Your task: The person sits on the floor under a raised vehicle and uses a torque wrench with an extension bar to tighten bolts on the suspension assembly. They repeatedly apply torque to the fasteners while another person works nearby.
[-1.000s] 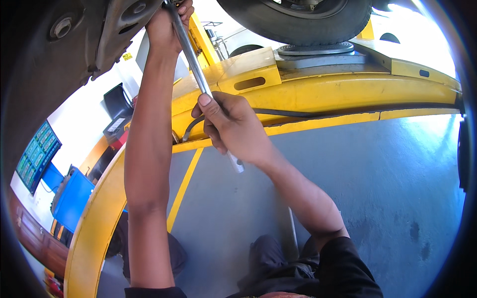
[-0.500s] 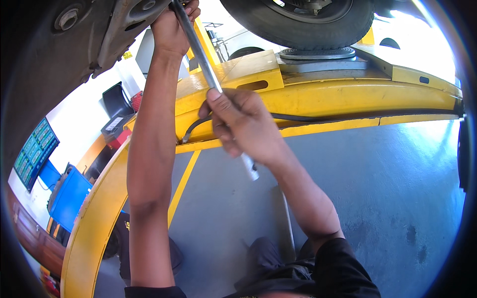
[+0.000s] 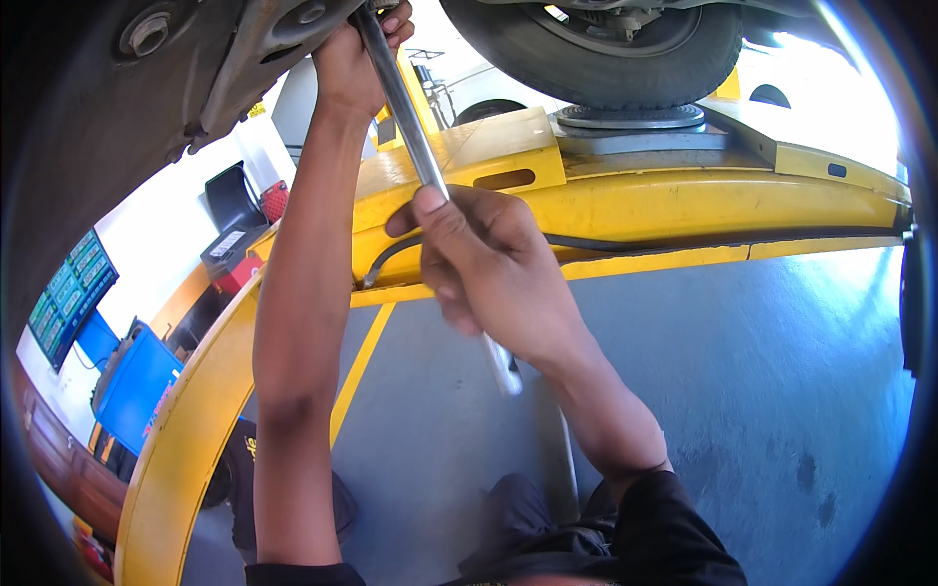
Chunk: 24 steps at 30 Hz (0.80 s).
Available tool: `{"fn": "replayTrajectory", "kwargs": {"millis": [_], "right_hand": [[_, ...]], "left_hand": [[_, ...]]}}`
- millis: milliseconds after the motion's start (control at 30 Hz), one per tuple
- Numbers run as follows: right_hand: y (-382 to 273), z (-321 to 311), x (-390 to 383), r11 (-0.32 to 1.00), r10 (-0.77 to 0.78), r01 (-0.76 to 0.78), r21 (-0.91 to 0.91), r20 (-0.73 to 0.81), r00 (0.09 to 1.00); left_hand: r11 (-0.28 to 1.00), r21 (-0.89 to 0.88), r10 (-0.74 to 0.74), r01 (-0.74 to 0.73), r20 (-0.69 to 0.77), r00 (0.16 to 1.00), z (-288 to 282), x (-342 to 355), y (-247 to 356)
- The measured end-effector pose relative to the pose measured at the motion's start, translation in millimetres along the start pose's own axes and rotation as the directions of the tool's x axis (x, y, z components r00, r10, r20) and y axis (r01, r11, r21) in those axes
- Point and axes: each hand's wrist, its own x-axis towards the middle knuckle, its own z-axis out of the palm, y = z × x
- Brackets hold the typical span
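Gripping the long metal wrench handle with both hands, you work overhead under the raised car. Your left hand is clenched around the top of the handle, right where it meets the grey underbody part; the head of the tool and whatever fastener it sits on are hidden behind your fingers, so can't tell how well it's seated. Your right hand is wrapped around the lower half of the handle, with the shiny end poking out below your palm. The handle runs tilted from the underbody down toward you, crossing in front of the yellow lift ramp. A tire rests on the round turnplate on that ramp, well apart from your hands. To do this well, my read: keep the left hand pressing the head square into the fastener so it doesn't slip off, and pull from the right hand in a smooth arc, not a jerk. Sliding the right hand nearer the free end likely gives more leverage. Watch your knuckles near the ramp edge and the black hose running along it. A blue cabinet and a wall screen sit off to the left, out of the way.
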Motion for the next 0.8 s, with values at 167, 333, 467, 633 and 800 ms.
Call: {"fn": "replayTrajectory", "kwargs": {"millis": [167, 333, 467, 633, 800], "right_hand": [[8.7, 6.4, -10.2, 0.936, -0.026, 0.004, 0.353, 0.056, 0.998], [23.7, 43.6, -14.0, 0.802, 0.022, -0.022, 0.597, 0.007, 1.0], [21.8, 72.9, -16.1, 0.885, 0.025, 0.042, 0.464, -0.138, 0.99], [-8.9, 100.7, -19.3, 0.898, 0.094, 0.014, 0.44, -0.222, 0.97], [-18.7, 121.1, -19.2, 0.86, 0.073, 0.044, 0.508, -0.207, 0.976]], "left_hand": [[0.997, -0.077, -0.01, 0.015, 0.066, 0.998, -6.6, -3.6, -1.4], [0.984, -0.168, -0.028, 0.063, 0.207, 0.978, -8.9, -7.8, -4.9], [0.995, -0.044, -0.093, 0.09, -0.063, 0.994, -7.6, -18.8, -2.0], [0.997, 0.018, -0.072, 0.08, -0.269, 0.961, -1.0, -16.3, 1.9], [0.969, -0.224, -0.083, 0.1, 0.086, 0.993, -6.6, -12.8, 8.9]]}}
